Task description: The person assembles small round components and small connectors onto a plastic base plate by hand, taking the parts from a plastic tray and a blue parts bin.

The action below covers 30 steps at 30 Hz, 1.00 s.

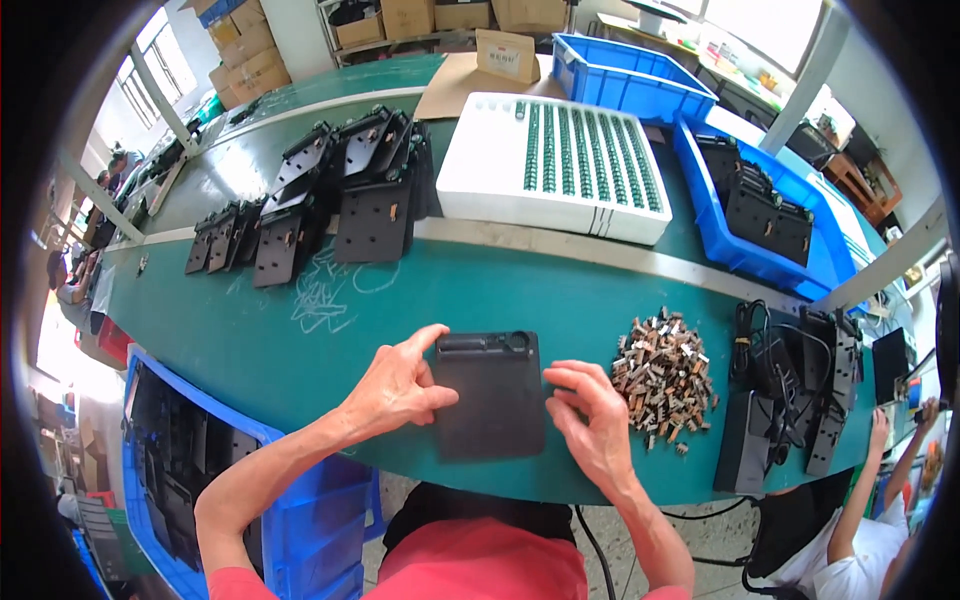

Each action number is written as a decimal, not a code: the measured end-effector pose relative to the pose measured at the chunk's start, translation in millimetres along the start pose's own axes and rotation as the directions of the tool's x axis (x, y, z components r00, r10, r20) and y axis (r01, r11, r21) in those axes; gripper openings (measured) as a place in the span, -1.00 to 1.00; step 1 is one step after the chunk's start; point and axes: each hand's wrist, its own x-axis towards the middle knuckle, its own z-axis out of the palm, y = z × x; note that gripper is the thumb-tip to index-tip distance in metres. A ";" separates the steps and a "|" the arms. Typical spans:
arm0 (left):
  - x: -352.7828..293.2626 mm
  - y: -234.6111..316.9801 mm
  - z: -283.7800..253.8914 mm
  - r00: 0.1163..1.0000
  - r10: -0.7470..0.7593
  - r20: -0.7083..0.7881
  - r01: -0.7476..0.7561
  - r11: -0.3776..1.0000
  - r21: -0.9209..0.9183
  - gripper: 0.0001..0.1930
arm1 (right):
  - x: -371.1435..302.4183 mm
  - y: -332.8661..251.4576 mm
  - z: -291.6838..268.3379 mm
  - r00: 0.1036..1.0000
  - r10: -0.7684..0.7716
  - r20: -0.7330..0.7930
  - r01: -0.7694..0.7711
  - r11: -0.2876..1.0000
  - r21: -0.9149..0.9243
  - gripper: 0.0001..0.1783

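A flat black panel [490,405] lies on the green bench in front of me, with a dark roller-like strip and a round opening along its far edge. My left hand [395,385] grips its left side, thumb on the face and index finger stretched to the far corner. Just off the panel's right edge is my right hand [592,415], fingers bent and apart, nothing visible in them. To the right of that hand is a heap of small brown and grey parts [662,378], apparently connectors.
A white foam tray [480,170] with rows of green parts stands at the back. Black assemblies [375,220] are stacked at the far left. Blue bins [720,235] flank the bench. Cables and a grey box [742,440] sit at right. Another person's arms [860,490] show lower right.
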 end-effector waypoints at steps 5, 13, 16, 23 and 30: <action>4.5 0.9 0.8 0.998 0.058 0.009 -0.059 0.974 0.220 -0.32 | -3.6 -3.7 -0.5 1.000 -0.015 0.004 0.015 0.998 -0.068 -0.65; 1.5 12.9 -7.6 0.999 0.040 0.037 -0.047 0.975 0.218 -0.35 | -9.9 -9.3 -2.9 0.998 -0.053 -0.014 0.051 0.993 -0.102 -0.69; 17.8 21.8 -22.9 0.975 0.221 -0.023 -0.195 0.898 0.394 -0.44 | -18.1 -6.6 -10.1 1.000 -0.024 0.009 0.025 0.994 -0.109 -0.71; 177.2 98.3 -84.4 0.523 0.844 -0.119 -0.440 0.387 0.810 -0.75 | -15.8 -6.1 -8.3 0.996 -0.084 -0.038 0.079 0.989 -0.123 -0.72; 353.5 117.1 -98.9 0.575 0.787 -0.221 -0.407 0.510 0.758 -0.82 | -10.3 -16.8 -15.3 0.997 -0.024 -0.076 0.016 0.995 -0.099 -0.80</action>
